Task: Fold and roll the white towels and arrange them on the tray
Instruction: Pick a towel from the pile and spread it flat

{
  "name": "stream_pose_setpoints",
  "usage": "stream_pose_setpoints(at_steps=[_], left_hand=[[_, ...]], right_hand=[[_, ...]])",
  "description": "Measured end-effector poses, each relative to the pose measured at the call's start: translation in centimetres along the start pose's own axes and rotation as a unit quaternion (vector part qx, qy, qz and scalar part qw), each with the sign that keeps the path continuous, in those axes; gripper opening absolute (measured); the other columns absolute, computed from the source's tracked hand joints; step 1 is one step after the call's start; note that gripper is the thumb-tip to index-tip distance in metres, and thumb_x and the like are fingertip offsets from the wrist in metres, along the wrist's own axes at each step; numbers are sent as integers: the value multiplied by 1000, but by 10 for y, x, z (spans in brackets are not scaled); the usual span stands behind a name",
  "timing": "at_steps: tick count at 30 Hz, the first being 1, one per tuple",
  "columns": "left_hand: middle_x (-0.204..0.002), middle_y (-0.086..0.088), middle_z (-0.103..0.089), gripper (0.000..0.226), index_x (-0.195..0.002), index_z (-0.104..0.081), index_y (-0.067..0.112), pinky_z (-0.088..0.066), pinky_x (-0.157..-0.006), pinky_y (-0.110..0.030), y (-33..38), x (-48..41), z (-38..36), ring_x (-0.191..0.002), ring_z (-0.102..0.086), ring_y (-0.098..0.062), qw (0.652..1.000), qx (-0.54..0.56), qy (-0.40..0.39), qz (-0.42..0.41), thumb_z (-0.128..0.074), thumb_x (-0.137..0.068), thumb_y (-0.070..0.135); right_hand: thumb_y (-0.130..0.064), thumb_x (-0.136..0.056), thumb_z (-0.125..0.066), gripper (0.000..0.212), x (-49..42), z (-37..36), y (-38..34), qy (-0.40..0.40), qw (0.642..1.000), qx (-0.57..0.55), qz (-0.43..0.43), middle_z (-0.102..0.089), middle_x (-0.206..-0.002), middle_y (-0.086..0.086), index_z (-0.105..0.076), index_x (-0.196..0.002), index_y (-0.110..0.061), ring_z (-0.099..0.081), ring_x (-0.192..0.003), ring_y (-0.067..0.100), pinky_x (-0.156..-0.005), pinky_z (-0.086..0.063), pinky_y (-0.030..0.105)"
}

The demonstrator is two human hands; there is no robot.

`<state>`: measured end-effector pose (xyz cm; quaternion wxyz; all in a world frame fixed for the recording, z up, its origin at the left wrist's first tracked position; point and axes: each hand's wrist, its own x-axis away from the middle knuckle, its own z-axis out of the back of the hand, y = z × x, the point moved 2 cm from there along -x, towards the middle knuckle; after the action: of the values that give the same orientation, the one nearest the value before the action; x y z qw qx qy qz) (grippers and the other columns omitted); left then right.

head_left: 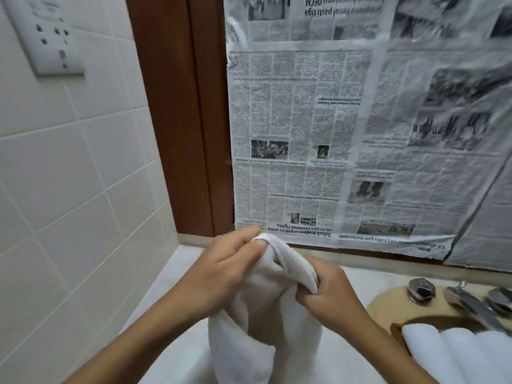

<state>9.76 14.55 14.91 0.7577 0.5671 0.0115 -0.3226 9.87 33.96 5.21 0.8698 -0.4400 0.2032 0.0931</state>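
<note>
At far left we see a white wall socket (pixel 45 37) on the tiled wall (pixel 69 176), then a dark wooden frame (pixel 180 120) edging sheets of newspaper (pixel 360 120) hung upside down. Below, above the pale counter (pixel 166 295), the left hand (pixel 227 270) pinches the top fold of a white towel (pixel 266 314) between thumb and curled fingers. The towel is held up in mid-frame, its body hanging bunched between the two forearms. Just beside it, the right hand (pixel 329 297) grips the towel's other edge, fingers curled tight round the cloth. Further right we make out a chrome tap (pixel 471 303) over a beige basin (pixel 388 303). At the lower right corner, rolled white towels (pixel 457 353) lie side by side, touching, on a wooden tray (pixel 399 335) of which only one corner shows.
</note>
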Motion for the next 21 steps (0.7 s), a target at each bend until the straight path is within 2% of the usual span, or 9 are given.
stream_pose_setpoints(at_steps=[3, 6, 8, 9, 10, 12, 15, 18, 21], left_hand=[[-61, 10, -45, 29, -62, -51, 17, -35, -55, -19, 15, 7, 20, -58, -42, -4, 997, 46, 56, 5, -47, -87, 31], [-66, -7, -47, 37, -71, -53, 7, -35, -59, -26, 2, 20, 34, -63, -44, -14, 993, 81, 72, 44, -54, -81, 42], [-74, -19, -56, 37, -79, -62, 5, -38, -66, -32, -9, 28, 37, -70, -51, -19, 987, 79, 105, 91, -56, -83, 41], [-74, -12, -63, 28, -76, -67, 11, -43, -68, -30, -16, 31, 40, -71, -57, -15, 980, 79, 144, 110, -57, -89, 33], [-70, 3, -68, 29, -71, -70, 17, -46, -67, -21, -22, 34, 42, -69, -61, -6, 970, 81, 192, 128, -56, -95, 23], [-68, 21, -70, 37, -70, -71, 24, -47, -64, -13, -28, 38, 46, -68, -63, 8, 943, 102, 265, 172, -50, -98, 12], [-65, 15, -71, 36, -69, -73, 19, -45, -68, -29, -31, 42, 48, -61, -65, 4, 915, 140, 305, 225, -51, -97, 13], [-65, 9, -72, 37, -67, -76, 19, -45, -66, -32, -28, 47, 44, -60, -66, -2, 904, 170, 311, 238, -53, -95, 12], [-71, 11, -73, 21, -83, -71, 16, -46, -68, -28, -32, 49, 42, -71, -68, -5, 903, 174, 308, 243, -54, -95, 13]], right_hand=[[-11, -53, -58, 32, 7, 15, 19, 109, 989, 103, 12, -46, -65, -15, -45, -68, -36, -44, -62, 2, -58, -32, 8], [4, -63, -71, 28, 10, 28, 36, 179, 978, 90, -54, -63, -71, -11, -69, -79, -20, -52, -69, 5, -64, -37, 7], [10, -66, -74, 26, 9, 34, 43, 139, 978, -52, -146, -70, -74, -7, -74, -78, -13, -59, -71, 8, -65, -41, 17], [4, -65, -77, 17, 8, 34, 45, 82, 966, -170, -177, -70, -77, 1, -74, -77, -7, -59, -75, 17, -65, -42, 25], [-9, -61, -81, 24, 9, 34, 44, 29, 939, -273, -209, -67, -79, 12, -71, -81, 0, -56, -77, 23, -63, -42, 30], [-42, -53, -87, 67, 11, 34, 38, -64, 911, -335, -232, -60, -79, 19, -62, -86, 11, -51, -75, 26, -55, -39, 29], [-74, -46, -76, 75, 13, 34, 16, -189, 973, -35, -127, -67, -77, -2, -66, -88, -13, -59, -72, 15, -61, -45, 31], [-75, -47, -65, 77, 21, 19, 15, -238, 909, 334, -73, -61, -79, -11, -50, -113, -37, -57, -83, 13, -71, -46, 30], [-46, -61, -61, 59, 29, 6, 28, -149, 927, 344, -26, -59, -88, -10, -40, -114, -34, -58, -84, 21, -64, -38, 30]])
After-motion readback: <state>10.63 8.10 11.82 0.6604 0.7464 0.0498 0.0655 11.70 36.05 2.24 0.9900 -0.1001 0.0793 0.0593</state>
